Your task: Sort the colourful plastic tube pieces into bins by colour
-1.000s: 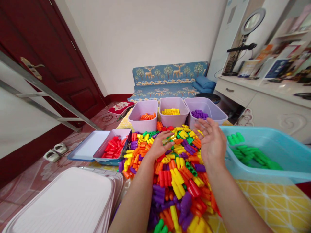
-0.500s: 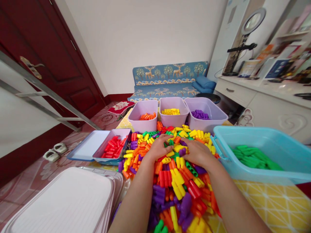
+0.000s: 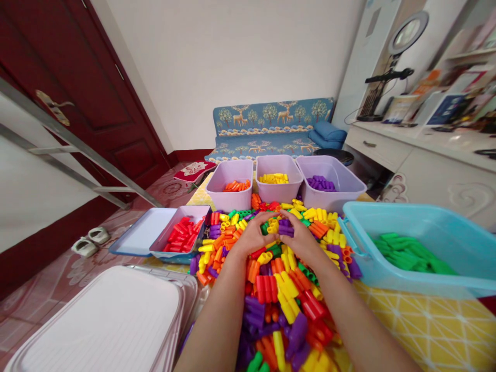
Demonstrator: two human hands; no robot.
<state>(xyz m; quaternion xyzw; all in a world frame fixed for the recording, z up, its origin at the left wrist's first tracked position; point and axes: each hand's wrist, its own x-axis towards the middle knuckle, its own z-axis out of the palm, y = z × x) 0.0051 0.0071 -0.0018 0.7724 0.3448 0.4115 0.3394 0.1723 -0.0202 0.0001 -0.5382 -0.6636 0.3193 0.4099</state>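
Observation:
A heap of short plastic tube pieces in red, orange, yellow, green and purple covers the table in front of me. Both hands rest on the far part of the heap, fingertips almost meeting. My left hand is curled, its thumb over some yellow and green pieces; what it grips is unclear. The fingers of my right hand pinch a purple piece.
Three lilac bins stand behind the heap: orange pieces, yellow pieces, purple pieces. A bin of red pieces sits on a blue tray at left. A light blue basin holds green pieces. A white lid lies near left.
My right hand, open and raised by the blue basin a second ago, has come down onto the heap and closed on a purple piece. The left hand has hardly moved.

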